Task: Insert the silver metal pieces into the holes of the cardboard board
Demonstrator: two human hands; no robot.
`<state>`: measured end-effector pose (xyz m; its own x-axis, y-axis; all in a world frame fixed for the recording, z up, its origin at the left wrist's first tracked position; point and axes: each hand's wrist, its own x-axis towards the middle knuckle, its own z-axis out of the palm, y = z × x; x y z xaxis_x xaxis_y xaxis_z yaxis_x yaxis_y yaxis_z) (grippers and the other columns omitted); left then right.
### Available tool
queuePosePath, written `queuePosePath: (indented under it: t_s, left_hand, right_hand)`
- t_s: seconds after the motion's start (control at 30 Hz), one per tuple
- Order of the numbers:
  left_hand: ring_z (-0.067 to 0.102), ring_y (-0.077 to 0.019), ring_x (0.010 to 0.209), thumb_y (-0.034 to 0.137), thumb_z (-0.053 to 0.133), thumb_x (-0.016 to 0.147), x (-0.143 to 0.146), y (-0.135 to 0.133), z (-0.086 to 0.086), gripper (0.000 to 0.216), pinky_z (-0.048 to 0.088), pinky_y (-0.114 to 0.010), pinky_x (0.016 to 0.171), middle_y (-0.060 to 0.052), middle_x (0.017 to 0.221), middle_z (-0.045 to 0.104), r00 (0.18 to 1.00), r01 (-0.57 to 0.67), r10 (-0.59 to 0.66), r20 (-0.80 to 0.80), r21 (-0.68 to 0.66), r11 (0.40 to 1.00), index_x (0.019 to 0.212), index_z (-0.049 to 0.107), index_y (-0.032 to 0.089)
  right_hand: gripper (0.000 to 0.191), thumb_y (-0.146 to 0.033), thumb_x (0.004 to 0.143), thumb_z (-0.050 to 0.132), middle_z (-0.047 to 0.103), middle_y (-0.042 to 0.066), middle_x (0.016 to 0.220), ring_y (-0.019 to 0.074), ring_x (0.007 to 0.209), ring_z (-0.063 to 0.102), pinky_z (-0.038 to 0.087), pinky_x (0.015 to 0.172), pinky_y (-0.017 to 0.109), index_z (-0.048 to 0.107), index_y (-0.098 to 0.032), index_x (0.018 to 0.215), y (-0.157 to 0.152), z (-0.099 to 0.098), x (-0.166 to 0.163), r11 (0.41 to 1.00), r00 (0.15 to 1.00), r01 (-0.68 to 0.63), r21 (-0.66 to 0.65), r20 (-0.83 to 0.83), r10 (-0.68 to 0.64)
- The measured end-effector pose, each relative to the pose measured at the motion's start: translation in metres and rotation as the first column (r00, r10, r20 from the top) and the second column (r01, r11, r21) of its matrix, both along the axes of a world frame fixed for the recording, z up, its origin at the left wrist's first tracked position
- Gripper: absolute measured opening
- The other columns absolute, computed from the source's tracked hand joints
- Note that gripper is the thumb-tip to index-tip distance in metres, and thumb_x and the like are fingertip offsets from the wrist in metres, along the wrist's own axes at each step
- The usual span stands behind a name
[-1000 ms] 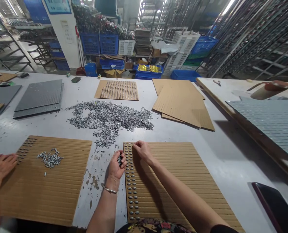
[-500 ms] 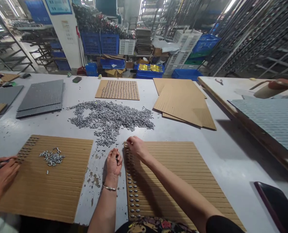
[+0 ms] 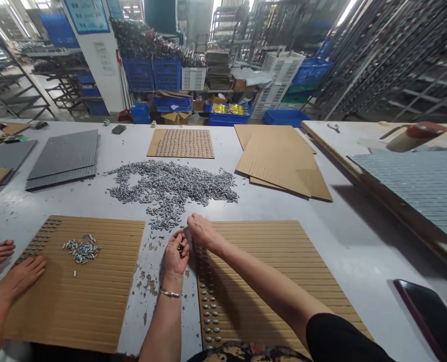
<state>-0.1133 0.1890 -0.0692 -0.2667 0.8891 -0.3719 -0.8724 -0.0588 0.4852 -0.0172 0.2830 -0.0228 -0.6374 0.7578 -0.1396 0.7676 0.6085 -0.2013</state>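
My left hand [image 3: 176, 255], with a bracelet at the wrist, is curled palm up around a few small dark metal pieces [image 3: 180, 248]. Just right of it, my right hand [image 3: 202, 231] has its fingers pinched together over the far left corner of a ridged cardboard sheet [image 3: 276, 266]; its fingertips hide whatever may be between them. Down the left edge of that sheet run two columns of oval, grey metal pieces [image 3: 210, 314], partly shaded by my right arm. Beyond both hands spreads a large pile of the same pieces [image 3: 174, 183].
At left, a co-worker's hands [image 3: 25, 274] are over another cardboard sheet [image 3: 95, 301] bearing a small heap [image 3: 83, 249]. Farther back lie a filled sheet [image 3: 183, 143], stacked cardboard [image 3: 276, 156] and grey boards [image 3: 65, 153]. A phone [image 3: 430, 317] lies at right.
My right hand has shifted slightly left, off the sheet's corner toward my left hand, which stays nearly still. The co-worker's hands have moved apart.
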Motion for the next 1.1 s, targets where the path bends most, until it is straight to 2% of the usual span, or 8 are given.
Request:
queuePosePath:
  t_s: [0.13, 0.3, 0.47, 0.63, 0.7, 0.8, 1.0, 1.1]
  left_hand:
    - [0.041, -0.002, 0.052, 0.018, 0.076, 0.068, 0.0, -0.001, 0.0, 0.021, 0.024, -0.01, 0.036, 0.0, 0.073, 0.054, 1.0, -0.01, 0.01, 0.019, 0.007, 1.0, 0.087, 0.067, 0.013]
    - [0.043, -0.0024, 0.053, 0.016, 0.075, 0.068, 0.003, 0.001, 0.0, 0.022, 0.025, -0.011, 0.038, 0.0, 0.074, 0.055, 1.0, 0.006, -0.006, -0.021, 0.003, 1.0, 0.088, 0.067, 0.013]
    - [0.045, -0.0026, 0.054, 0.016, 0.076, 0.067, 0.003, 0.001, -0.003, 0.024, 0.026, -0.012, 0.038, -0.002, 0.077, 0.059, 0.997, 0.014, -0.014, -0.08, -0.006, 1.0, 0.089, 0.067, 0.014]
    - [0.045, -0.0025, 0.054, 0.017, 0.077, 0.066, 0.002, 0.0, -0.005, 0.025, 0.025, -0.012, 0.038, -0.002, 0.077, 0.059, 0.995, 0.017, -0.017, -0.098, -0.008, 1.0, 0.088, 0.067, 0.013]
    - [0.045, -0.0024, 0.053, 0.017, 0.077, 0.066, 0.002, 0.0, -0.004, 0.025, 0.025, -0.012, 0.038, -0.002, 0.077, 0.059, 0.995, 0.02, -0.021, -0.1, -0.007, 1.0, 0.088, 0.067, 0.014]
    - [0.044, -0.0018, 0.053, 0.017, 0.077, 0.066, 0.004, 0.001, -0.001, 0.023, 0.025, -0.011, 0.038, -0.001, 0.076, 0.058, 0.996, 0.02, -0.02, -0.092, -0.003, 1.0, 0.087, 0.067, 0.014]
    - [0.044, -0.0025, 0.053, 0.015, 0.076, 0.066, 0.003, 0.002, 0.0, 0.023, 0.025, -0.012, 0.037, -0.002, 0.076, 0.058, 0.998, 0.012, -0.012, -0.068, -0.006, 1.0, 0.087, 0.067, 0.014]
    - [0.044, -0.0025, 0.053, 0.017, 0.076, 0.067, 0.003, 0.001, 0.0, 0.022, 0.026, -0.012, 0.038, -0.002, 0.076, 0.058, 0.998, 0.011, -0.012, -0.068, -0.008, 1.0, 0.086, 0.067, 0.014]
  right_hand:
    - [0.015, -0.011, 0.091, 0.045, 0.058, 0.011, 0.096, 0.0197, 0.085, 0.055, 0.035, 0.069, 0.027, 0.057, -0.014, 0.1, -0.023, -0.008, 0.047, 0.994, 0.994, 0.106, 0.036, -0.043, -0.105]
    - [0.013, -0.011, 0.092, 0.044, 0.059, 0.009, 0.091, 0.0183, 0.078, 0.054, 0.028, 0.061, 0.027, 0.057, -0.015, 0.092, -0.037, -0.02, 0.103, 0.97, 0.969, 0.241, -0.019, 0.064, -0.239]
    - [0.01, -0.013, 0.089, 0.049, 0.062, 0.007, 0.084, 0.0168, 0.072, 0.054, 0.027, 0.059, 0.026, 0.059, -0.016, 0.087, -0.026, -0.021, 0.11, 0.978, 0.981, 0.192, -0.081, 0.017, -0.191]
    - [0.016, -0.011, 0.086, 0.047, 0.065, 0.005, 0.087, 0.0157, 0.076, 0.057, 0.035, 0.065, 0.024, 0.062, -0.017, 0.092, -0.014, -0.017, 0.102, 0.979, 0.974, 0.178, -0.099, -0.123, -0.19]
    - [0.017, -0.014, 0.085, 0.047, 0.067, 0.004, 0.084, 0.0155, 0.075, 0.058, 0.039, 0.067, 0.024, 0.063, -0.017, 0.091, -0.011, -0.017, 0.101, 0.96, 0.917, 0.228, -0.161, -0.297, -0.267]
    - [0.015, -0.02, 0.079, 0.05, 0.064, 0.001, 0.07, 0.0142, 0.063, 0.057, 0.041, 0.059, 0.023, 0.064, -0.017, 0.082, -0.01, -0.021, 0.099, 0.901, 0.738, 0.251, -0.353, -0.533, -0.414]
    - [0.017, -0.031, 0.076, 0.055, 0.065, 0.001, 0.066, 0.0137, 0.058, 0.059, 0.045, 0.052, 0.022, 0.06, -0.015, 0.076, -0.004, -0.04, 0.091, 0.74, 0.514, 0.164, -0.653, -0.583, -0.629]
    - [0.014, -0.029, 0.076, 0.057, 0.066, 0.001, 0.068, 0.0138, 0.059, 0.06, 0.045, 0.053, 0.022, 0.06, -0.016, 0.08, 0.0, -0.047, 0.089, 0.751, 0.524, 0.148, -0.644, -0.592, -0.612]
